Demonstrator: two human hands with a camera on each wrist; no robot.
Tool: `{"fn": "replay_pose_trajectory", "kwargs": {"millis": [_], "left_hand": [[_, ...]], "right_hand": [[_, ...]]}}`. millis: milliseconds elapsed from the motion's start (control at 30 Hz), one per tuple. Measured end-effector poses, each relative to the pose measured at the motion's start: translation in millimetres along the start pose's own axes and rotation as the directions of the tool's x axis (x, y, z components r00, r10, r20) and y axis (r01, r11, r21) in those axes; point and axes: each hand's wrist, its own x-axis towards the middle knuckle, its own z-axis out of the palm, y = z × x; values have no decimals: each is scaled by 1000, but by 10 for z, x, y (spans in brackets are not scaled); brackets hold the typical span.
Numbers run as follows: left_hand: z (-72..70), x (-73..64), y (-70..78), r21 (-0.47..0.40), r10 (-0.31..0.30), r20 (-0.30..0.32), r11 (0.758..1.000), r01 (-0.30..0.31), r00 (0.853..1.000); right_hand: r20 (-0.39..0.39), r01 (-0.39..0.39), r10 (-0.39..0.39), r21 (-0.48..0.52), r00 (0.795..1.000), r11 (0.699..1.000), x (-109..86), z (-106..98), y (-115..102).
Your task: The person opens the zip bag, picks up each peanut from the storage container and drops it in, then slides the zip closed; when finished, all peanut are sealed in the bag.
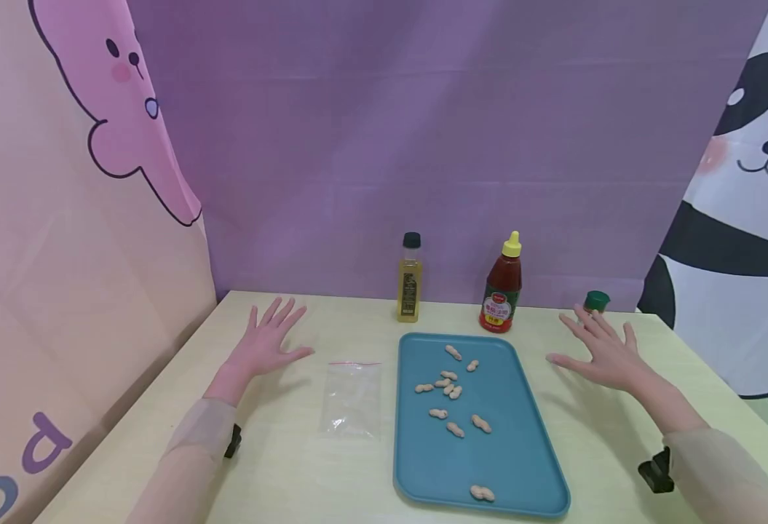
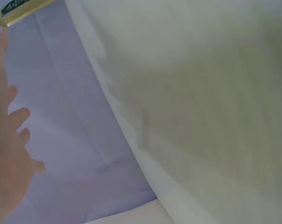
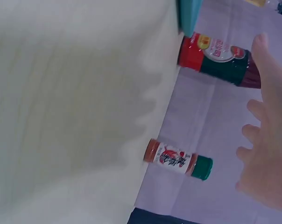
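My left hand (image 1: 268,342) hovers above the table's left side, fingers spread, holding nothing. To its right lies a flat clear zip bag (image 1: 352,400) with a pink seal line. A blue tray (image 1: 515,451) sits right of the bag, carrying several unshelled peanuts (image 1: 480,423), one of them near its front edge. Past the tray's right side, my right hand (image 1: 609,356) is raised with fingers spread and nothing in it. Behind that hand stands a small jar with a green cap (image 1: 597,300), mostly hidden in the head view; its white label (image 3: 172,157) shows in the right wrist view.
At the back of the table (image 1: 279,466) stand a bottle of yellow oil (image 1: 409,284) with a black cap and a red sauce bottle (image 1: 501,291) with a yellow nozzle. A purple cloth (image 1: 357,145) hangs behind them; printed cloths flank both sides.
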Motion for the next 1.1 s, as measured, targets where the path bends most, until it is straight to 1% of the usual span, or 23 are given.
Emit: {"fn": "replay_pose_trajectory", "kwargs": {"millis": [100, 200, 267, 333, 433, 500, 600, 733, 800, 933, 1033, 1100], "left_hand": [[-21, 43, 27, -63, 18, -11, 998, -19, 1000], [-55, 96, 96, -137, 28, -6, 990, -29, 1000], [-66, 131, 153, -183, 32, 7, 983, -30, 999], [-64, 160, 205, -227, 29, 34, 974, -20, 999], [-27, 203, 263, -270, 38, 74, 963, -17, 997], [-1, 224, 300, -300, 42, 100, 954, -10, 994], [34, 245, 350, -344, 46, 122, 939, -1, 991], [78, 265, 385, -403, 49, 145, 915, 14, 988], [107, 273, 397, -435, 44, 168, 900, 34, 985], [159, 269, 408, -457, 42, 201, 887, 56, 979], [176, 258, 415, -453, 46, 212, 890, 57, 976], [179, 252, 417, -457, 46, 227, 887, 65, 973]], "right_hand": [[-16, 36, -36, 35, 999, 999, 64, -44, -100], [-33, 73, -70, 77, 997, 994, 144, -56, -230], [-43, 88, -84, 108, 996, 990, 209, -46, -325], [-39, 94, -89, 152, 995, 984, 280, -23, -422], [-25, 101, -98, 212, 995, 972, 381, 6, -586], [-15, 111, -111, 254, 994, 961, 443, 19, -704], [-20, 136, -136, 298, 991, 945, 530, 47, -874], [-38, 198, -198, 353, 980, 915, 662, 142, -1077], [-35, 230, -235, 380, 971, 896, 713, 205, -1177], [-35, 287, -300, 414, 953, 864, 776, 319, -1395], [-5, 283, -313, 441, 950, 852, 814, 369, -1573], [29, 260, -305, 452, 952, 854, 859, 404, -1684]]}}
